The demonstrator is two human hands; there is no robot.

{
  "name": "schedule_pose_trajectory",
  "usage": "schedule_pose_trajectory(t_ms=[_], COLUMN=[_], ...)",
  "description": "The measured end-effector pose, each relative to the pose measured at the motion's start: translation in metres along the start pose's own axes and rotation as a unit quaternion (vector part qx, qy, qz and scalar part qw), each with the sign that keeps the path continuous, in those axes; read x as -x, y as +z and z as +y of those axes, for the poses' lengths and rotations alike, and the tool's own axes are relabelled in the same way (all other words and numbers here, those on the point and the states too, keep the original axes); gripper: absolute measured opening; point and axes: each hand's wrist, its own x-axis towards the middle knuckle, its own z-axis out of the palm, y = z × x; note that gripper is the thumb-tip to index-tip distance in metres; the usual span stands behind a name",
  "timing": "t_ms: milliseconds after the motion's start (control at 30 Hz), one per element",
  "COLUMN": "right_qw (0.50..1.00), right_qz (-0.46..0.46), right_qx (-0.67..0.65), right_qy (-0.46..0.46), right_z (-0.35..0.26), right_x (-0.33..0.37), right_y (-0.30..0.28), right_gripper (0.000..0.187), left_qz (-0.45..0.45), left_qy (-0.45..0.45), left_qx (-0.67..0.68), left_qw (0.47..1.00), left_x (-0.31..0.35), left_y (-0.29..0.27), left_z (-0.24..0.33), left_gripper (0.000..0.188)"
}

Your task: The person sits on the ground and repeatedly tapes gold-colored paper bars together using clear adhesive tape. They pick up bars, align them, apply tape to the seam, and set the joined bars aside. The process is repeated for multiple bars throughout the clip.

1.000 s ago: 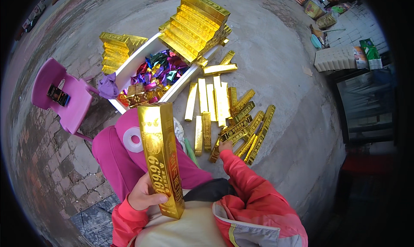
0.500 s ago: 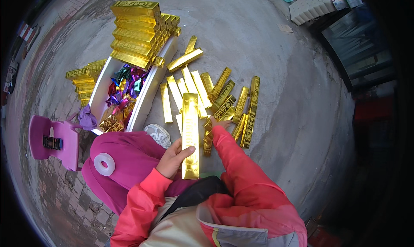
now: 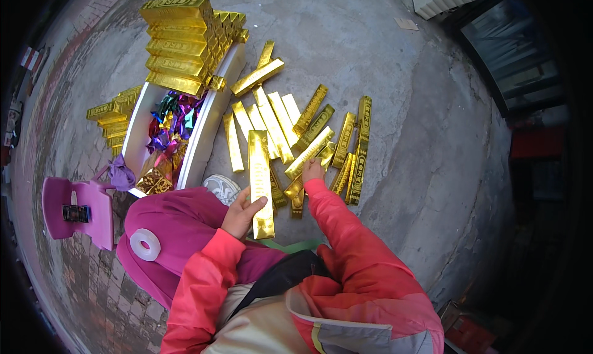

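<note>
My left hand (image 3: pixel 241 215) is closed around the lower end of a long gold foil bar (image 3: pixel 260 181), thumb on its shiny embossed face. The bar stands out in front of my body, over others on the ground. Farther right, my right hand (image 3: pixel 313 168) reaches down with fingers drawn together at a slanting gold foil bar (image 3: pixel 311 151). Its fingertips are partly hidden. Several more gold bars (image 3: pixel 272 122) lie loosely fanned on the ground beyond both hands, some bright, others with dark patterned sides (image 3: pixel 362 141).
Left of the bars stands a white foam box (image 3: pixel 209 141) with colourful foil pieces (image 3: pixel 173 125). A tall stack of gold bars (image 3: pixel 179 45) rests across its far end, a smaller stack (image 3: pixel 115 116) beyond. A pink chair (image 3: pixel 58 196) holds a phone; a white tape roll (image 3: pixel 145 244) lies on my leg.
My right hand's fingers have drawn together at a bar, which now lies slanted with a brighter face showing. The left hand still holds its bar. The whole view has shifted slightly.
</note>
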Motion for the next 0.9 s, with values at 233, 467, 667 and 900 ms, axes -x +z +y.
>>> schedule_pose_trajectory(t_ms=[233,467,667,900], right_qw=[0.96,0.987,0.884,0.837], right_qz=[0.14,0.016,-0.283,-0.451], right_qx=[0.239,-0.056,-0.366,-0.287], right_qy=[0.043,0.148,0.071,-0.12], right_z=[-0.04,-0.027,-0.066,-0.134], right_x=[-0.017,-0.029,0.072,0.161], right_y=[0.018,-0.013,-0.079,-0.113], right_gripper=[0.097,0.082,0.048,0.062], left_qz=[-0.011,-0.019,-0.006,-0.005], left_qy=[-0.01,-0.002,0.037,0.054], left_qx=[-0.003,0.001,0.041,0.092], left_qw=[1.0,1.0,0.998,0.994], left_x=[0.002,0.005,0.004,0.009], left_y=[0.0,0.004,0.006,0.009], left_z=[0.002,0.004,0.013,0.018], left_gripper=[0.066,0.06,0.057,0.048])
